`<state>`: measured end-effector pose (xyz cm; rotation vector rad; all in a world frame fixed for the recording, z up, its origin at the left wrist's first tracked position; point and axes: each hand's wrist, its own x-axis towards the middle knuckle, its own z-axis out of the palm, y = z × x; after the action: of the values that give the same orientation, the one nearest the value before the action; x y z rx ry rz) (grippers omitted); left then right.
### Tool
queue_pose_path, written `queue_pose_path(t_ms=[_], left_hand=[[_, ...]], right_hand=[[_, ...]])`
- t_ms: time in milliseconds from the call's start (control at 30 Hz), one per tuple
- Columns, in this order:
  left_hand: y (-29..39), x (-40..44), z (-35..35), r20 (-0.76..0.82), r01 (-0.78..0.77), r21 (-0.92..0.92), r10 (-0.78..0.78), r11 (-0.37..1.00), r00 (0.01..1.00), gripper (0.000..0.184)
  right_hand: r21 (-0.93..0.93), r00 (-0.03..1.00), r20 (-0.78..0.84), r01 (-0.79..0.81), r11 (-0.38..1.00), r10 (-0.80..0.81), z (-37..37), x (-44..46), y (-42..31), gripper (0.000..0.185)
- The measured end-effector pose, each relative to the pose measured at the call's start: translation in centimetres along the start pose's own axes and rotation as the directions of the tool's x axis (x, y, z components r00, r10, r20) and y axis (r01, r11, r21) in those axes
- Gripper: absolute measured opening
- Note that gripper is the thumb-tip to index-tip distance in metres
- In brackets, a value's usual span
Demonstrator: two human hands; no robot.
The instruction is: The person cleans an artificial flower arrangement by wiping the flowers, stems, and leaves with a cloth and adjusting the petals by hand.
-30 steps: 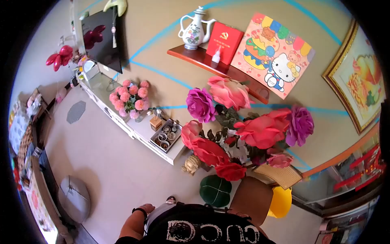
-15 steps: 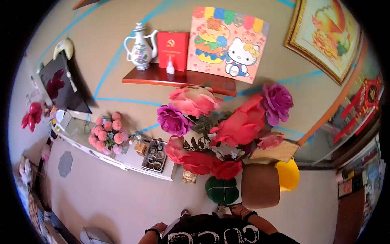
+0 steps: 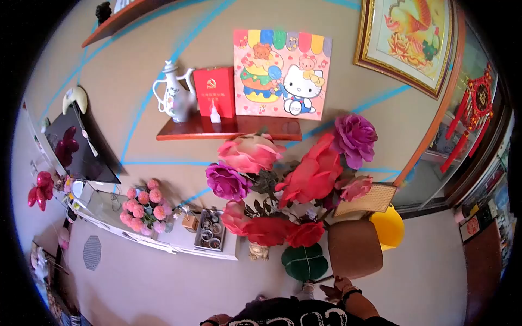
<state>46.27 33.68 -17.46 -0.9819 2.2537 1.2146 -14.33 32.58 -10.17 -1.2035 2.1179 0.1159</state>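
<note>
Low at the bottom edge, my left hand [image 3: 219, 319] hangs beside my dark shirt [image 3: 293, 312], mostly cut off, its fingers unclear. My right hand [image 3: 341, 284], with a dark band at the wrist, hangs just below the seat of a brown chair [image 3: 356, 249]. Its fingers look loosely apart and nothing shows in them; whether they touch the seat I cannot tell. Left of that chair is a round green cushioned stool [image 3: 305, 262]. Large artificial flowers [image 3: 310, 176], red, pink and purple, rise in front of me and hide what lies behind them.
A wooden wall shelf [image 3: 228, 129] bears a white jug [image 3: 173, 96], a red book [image 3: 215, 92] and a Hello Kitty picture [image 3: 281, 76]. To the left stand a white cabinet [image 3: 185, 245], pink flowers [image 3: 144, 206] and a tray of jars [image 3: 210, 230]. A yellow bin [image 3: 387, 227] stands behind the chair.
My view has tilted up and shifted, so the shelf and flowers sit lower. My right hand appears further right, and my left hand is now mostly out of frame at the bottom.
</note>
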Motion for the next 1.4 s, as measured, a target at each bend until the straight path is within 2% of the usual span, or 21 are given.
queue_pose_path(t_ms=[67, 100, 133, 233, 367, 400, 433, 567, 700, 733, 800, 833, 867, 967, 1033, 1100, 1167, 1267, 1333, 1367, 1400], left_hand=[[0.4, -0.3, -0.8, 0.016, 0.036, -0.028, -0.036, 0.999, 0.999, 0.028], [0.5, -0.2, -0.9, 0.017, 0.039, -0.038, -0.038, 0.999, 0.999, 0.029], [0.7, -0.4, -1.1, 0.015, 0.047, -0.036, -0.047, 0.998, 0.999, 0.029], [1.2, -0.9, -1.3, 0.028, 0.049, 0.014, -0.050, 0.999, 0.998, 0.031], [2.2, -0.5, -0.9, 0.075, 0.015, 0.142, -0.026, 0.990, 0.997, 0.033], [2.9, -0.2, -1.4, 0.142, 0.312, -0.245, -0.285, 0.918, 0.948, 0.035], [3.5, 0.1, -1.8, 0.199, 0.531, -0.575, -0.523, 0.623, 0.829, 0.038], [3.4, 0.1, -1.6, 0.125, 0.562, -0.383, -0.561, 0.733, 0.818, 0.043], [3.5, -1.1, -1.6, 0.204, 0.554, -0.459, -0.524, 0.695, 0.827, 0.039], [3.2, -1.4, -1.5, 0.188, 0.515, -0.586, -0.513, 0.626, 0.838, 0.037], [2.0, -1.8, -1.3, 0.208, 0.483, -0.677, -0.485, 0.555, 0.849, 0.035], [1.0, -1.7, -1.9, 0.138, 0.441, -0.590, -0.454, 0.676, 0.880, 0.037], [0.1, -1.4, -2.7, 0.069, 0.387, -0.494, -0.408, 0.779, 0.910, 0.040], [0.1, -0.8, -6.7, -0.162, 0.364, -0.524, -0.510, 0.770, 0.845, 0.040], [3.4, -1.3, -11.3, -0.299, 0.137, -0.671, -0.435, 0.728, 0.849, 0.039], [7.7, -0.7, -15.2, -0.435, -0.002, -0.662, -0.382, 0.750, 0.815, 0.041], [12.2, -0.3, -18.4, -0.536, -0.283, -0.682, -0.197, 0.675, 0.821, 0.053], [21.0, -2.9, -25.2, -0.598, -0.399, -0.612, -0.069, 0.682, 0.799, 0.066], [23.4, -2.1, -27.2, -0.656, -0.614, -0.530, 0.175, 0.586, 0.734, 0.070], [24.5, -1.5, -27.5, -0.652, -0.671, -0.606, 0.216, 0.428, 0.727, 0.066], [24.5, 0.0, -27.1, -0.589, -0.608, -0.652, 0.202, 0.452, 0.782, 0.062]], right_hand=[[-0.491, 0.921, 0.001, 0.339, 0.802, -0.389, -2.4, -6.0, -2.4, 0.063], [-0.501, 0.906, 0.219, 0.424, 0.755, -0.363, -2.7, -6.1, -3.1, 0.067], [-0.472, 0.846, 0.427, 0.510, 0.719, -0.320, -3.1, -6.3, -3.9, 0.071], [-0.252, 0.912, 0.379, 0.263, 0.931, -0.155, 11.6, 5.2, 4.6, 0.052], [-0.060, 0.892, 0.416, 0.222, 0.973, -0.178, 9.1, 4.7, -2.6, 0.052], [-0.040, 0.884, 0.426, 0.232, 0.972, -0.193, 8.5, 4.6, -3.7, 0.052], [-0.026, 0.874, 0.438, 0.246, 0.969, -0.210, 7.9, 4.5, -4.6, 0.052], [0.026, 0.837, 0.471, 0.302, 0.953, -0.278, 6.4, 3.3, -6.9, 0.053], [0.214, 0.789, 0.432, 0.382, 0.899, -0.438, 3.8, 3.8, -7.1, 0.053], [0.402, 0.748, 0.356, 0.418, 0.815, -0.559, 4.7, 5.9, -6.2, 0.055], [0.177, 0.868, 0.228, 0.408, 0.896, -0.441, -5.5, -5.2, -17.0, 0.056], [0.162, 0.846, 0.149, 0.489, 0.857, -0.512, -6.6, -5.2, -18.0, 0.059], [0.200, 0.853, 0.140, 0.473, 0.858, -0.503, -8.8, -7.1, -20.4, 0.056], [0.300, 0.797, 0.133, 0.534, 0.791, -0.589, -9.4, -5.0, -22.0, 0.044], [0.338, 0.779, 0.168, 0.530, 0.778, -0.604, -11.9, -8.8, -25.1, 0.044], [0.358, 0.759, 0.195, 0.534, 0.766, -0.621, -12.8, -9.9, -27.2, 0.045], [0.452, 0.683, 0.198, 0.573, 0.683, -0.703, -12.5, -10.1, -27.2, 0.039], [0.494, 0.578, 0.270, 0.603, 0.626, -0.770, -13.1, -11.9, -29.3, 0.035], [0.444, 0.487, 0.320, 0.680, 0.583, -0.813, -13.7, -12.8, -30.6, 0.033], [0.441, 0.486, 0.324, 0.682, 0.584, -0.812, -13.8, -13.0, -30.6, 0.033], [0.450, 0.490, 0.316, 0.676, 0.584, -0.812, -13.9, -13.1, -30.6, 0.032]])
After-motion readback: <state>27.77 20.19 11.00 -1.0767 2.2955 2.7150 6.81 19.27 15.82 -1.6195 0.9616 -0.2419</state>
